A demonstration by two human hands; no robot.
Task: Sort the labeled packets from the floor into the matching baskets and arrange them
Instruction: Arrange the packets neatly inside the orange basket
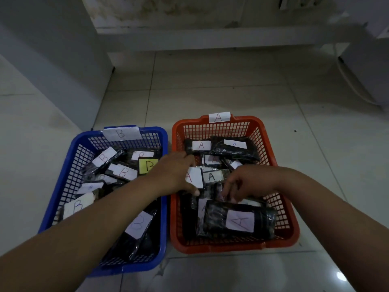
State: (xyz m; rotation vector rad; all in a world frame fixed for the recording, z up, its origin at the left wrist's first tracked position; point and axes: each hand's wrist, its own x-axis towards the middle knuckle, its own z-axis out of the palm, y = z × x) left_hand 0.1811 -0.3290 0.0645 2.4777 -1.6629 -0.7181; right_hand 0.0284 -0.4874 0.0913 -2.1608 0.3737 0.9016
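Two baskets stand side by side on the tiled floor. The blue basket (63, 178) on the left carries a "B" tag and holds several dark packets with "B" labels. The orange basket (280, 207) on the right carries an "A" tag and holds several dark packets with "A" labels. My left hand (174, 173) reaches across into the orange basket and holds a packet with a white "A" label (194, 178) between thumb and fingers. My right hand (246, 183) is inside the orange basket, its curled fingertips pinching a dark packet (219, 193) in the middle. A large "A" packet (237, 221) lies at the front.
A grey wall panel (52, 60) rises at the left behind the blue basket. A white ledge (210, 39) runs along the back wall. A white cable (349, 85) trails on the floor at the far right. Bare tiles (210, 91) lie behind and to the right of the baskets.
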